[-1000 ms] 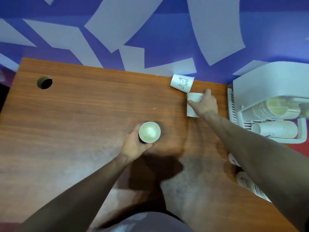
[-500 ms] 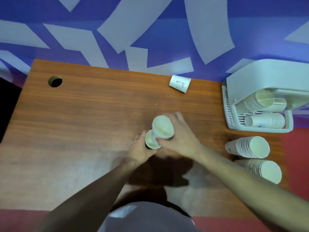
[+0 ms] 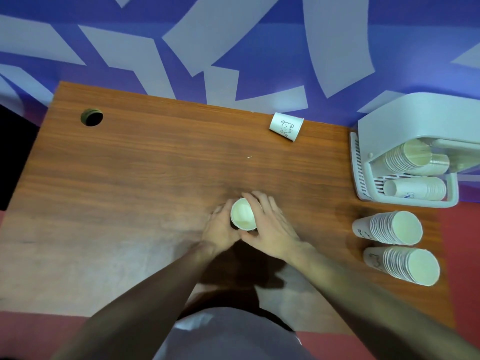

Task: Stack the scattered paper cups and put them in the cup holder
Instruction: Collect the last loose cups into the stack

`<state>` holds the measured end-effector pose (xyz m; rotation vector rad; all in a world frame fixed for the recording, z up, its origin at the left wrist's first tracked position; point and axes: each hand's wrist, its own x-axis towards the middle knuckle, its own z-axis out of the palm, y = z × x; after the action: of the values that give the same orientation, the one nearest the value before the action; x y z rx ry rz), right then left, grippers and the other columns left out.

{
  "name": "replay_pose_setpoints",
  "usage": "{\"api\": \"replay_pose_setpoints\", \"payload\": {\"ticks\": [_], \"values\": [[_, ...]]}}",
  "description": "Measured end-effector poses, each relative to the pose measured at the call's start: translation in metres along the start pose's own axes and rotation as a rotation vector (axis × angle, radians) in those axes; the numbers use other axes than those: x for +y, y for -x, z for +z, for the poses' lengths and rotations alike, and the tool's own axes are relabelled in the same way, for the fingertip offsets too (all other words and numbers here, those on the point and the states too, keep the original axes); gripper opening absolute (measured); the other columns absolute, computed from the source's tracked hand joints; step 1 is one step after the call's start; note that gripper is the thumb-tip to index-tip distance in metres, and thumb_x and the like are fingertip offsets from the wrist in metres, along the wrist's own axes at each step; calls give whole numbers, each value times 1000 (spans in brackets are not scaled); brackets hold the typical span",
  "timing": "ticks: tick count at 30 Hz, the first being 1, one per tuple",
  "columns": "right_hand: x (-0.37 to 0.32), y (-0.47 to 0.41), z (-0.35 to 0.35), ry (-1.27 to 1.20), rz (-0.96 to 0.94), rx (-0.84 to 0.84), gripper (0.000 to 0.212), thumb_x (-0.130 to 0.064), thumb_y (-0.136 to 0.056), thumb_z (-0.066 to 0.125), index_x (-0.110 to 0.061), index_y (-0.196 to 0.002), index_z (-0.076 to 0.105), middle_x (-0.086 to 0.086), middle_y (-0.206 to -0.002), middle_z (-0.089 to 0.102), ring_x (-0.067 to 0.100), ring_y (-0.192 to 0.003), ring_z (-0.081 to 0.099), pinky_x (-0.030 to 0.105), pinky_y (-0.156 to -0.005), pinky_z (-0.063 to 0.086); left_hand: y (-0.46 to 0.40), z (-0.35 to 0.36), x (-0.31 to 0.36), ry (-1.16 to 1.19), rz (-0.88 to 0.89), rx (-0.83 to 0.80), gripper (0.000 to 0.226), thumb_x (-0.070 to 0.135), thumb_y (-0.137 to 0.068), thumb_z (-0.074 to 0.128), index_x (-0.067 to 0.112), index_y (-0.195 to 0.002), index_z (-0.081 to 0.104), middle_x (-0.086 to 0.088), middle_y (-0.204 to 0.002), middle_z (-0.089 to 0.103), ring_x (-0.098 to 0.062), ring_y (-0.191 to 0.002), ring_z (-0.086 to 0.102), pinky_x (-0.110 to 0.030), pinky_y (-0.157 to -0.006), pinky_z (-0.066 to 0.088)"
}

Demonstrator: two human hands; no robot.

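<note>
White held cup (image 3: 242,214): 1, both hands' fingers curled round | lying cup (image 3: 285,126): 1 | table stacks (image 3: 387,228): 2

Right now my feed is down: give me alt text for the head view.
Both hands, left hand and right hand, grip an upright white paper cup mid-table. One white paper cup with a drawing lies at the brown wooden table's far edge; two stacks lie beside the white plastic cup holder.
</note>
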<state>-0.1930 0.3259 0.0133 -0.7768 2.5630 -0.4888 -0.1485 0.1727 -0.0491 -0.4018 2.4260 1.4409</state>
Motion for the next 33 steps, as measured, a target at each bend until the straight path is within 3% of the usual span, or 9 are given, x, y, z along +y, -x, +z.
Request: {"api": "replay_pose_setpoints", "payload": {"ticks": [4, 9, 11, 14, 17, 20, 25, 28, 33], "values": [[6, 1, 12, 40, 96, -102, 98, -62, -78, 43, -34, -155, -12, 2, -165, 4, 26, -140, 28, 43, -111, 35, -1, -1, 0, -33, 9, -9, 70, 34, -62, 75, 39, -127, 47, 19, -113, 58, -18, -115, 54, -39, -100, 41], [7, 0, 10, -15, 106, -153, 102, -62, -77, 45, -40, -152, -21, 2, -166, -7, 24, -149, 15, 44, -118, 24, -2, 0, -2, 1, 62, -12, 73, 47, -59, 70, 41, -129, 46, 41, -109, 45, -17, -120, 51, -41, -103, 39], [12, -5, 0, -43, 69, -197, 97, -68, -84, 43, -42, -151, -23, 0, -166, -10, 21, -152, 6, 45, -121, 17, -2, 0, -3, 5, 71, -4, 71, 48, -62, 71, 46, -127, 43, 39, -111, 47, -16, -122, 49, -40, -103, 39], [31, -29, -32, -33, 62, -135, 87, -74, -89, 34, -43, -152, -17, -5, -167, -3, 21, -152, 7, 48, -121, 18, -3, 1, -3, -8, 76, 8, 71, 57, -61, 70, 46, -126, 43, 25, -116, 52, -15, -121, 48, -42, -102, 39], [62, -72, -70, 55, 97, 20, 83, -60, -94, 46, -30, -158, 3, 5, -165, 14, 28, -149, 18, 47, -118, 25, -5, 1, -5, -27, 58, 4, 74, 51, -60, 75, 49, -124, 39, 24, -113, 48, -14, -124, 45, -41, -103, 38], [93, -118, -100, 174, 183, 70, 82, -45, -93, 57, -19, -158, 14, 13, -160, 23, 33, -144, 24, 47, -114, 30, -6, 1, -7, -54, 88, -1, 74, 59, -59, 70, 49, -124, 36, 32, -110, 45, -13, -123, 44, -41, -102, 39], [125, -172, -108, 256, 330, 97, 86, -45, -86, 68, -20, -153, 21, 12, -154, 29, 33, -141, 27, 48, -110, 33, -5, 2, -3, -59, 110, 36, 70, 55, -58, 67, 52, -120, 35, 44, -110, 39, -15, -121, 47, -41, -99, 41], [134, -189, -96, 298, 393, 40, 89, -43, -85, 70, -21, -153, 18, 13, -153, 30, 34, -140, 27, 48, -109, 32, -5, 5, -7, -56, 108, 34, 73, 56, -60, 68, 46, -123, 34, 31, -118, 43, -13, -124, 44, -42, -101, 42], [137, -190, -81, 439, 343, 27, 74, -22, -89, 60, -19, -152, 21, 18, -138, 43, 38, -125, 41, 47, -99, 38, -9, 1, -9, -68, 50, -6, 73, 55, -61, 73, 44, -125, 39, 17, -124, 53, -15, -126, 46, -46, -101, 42]]}}
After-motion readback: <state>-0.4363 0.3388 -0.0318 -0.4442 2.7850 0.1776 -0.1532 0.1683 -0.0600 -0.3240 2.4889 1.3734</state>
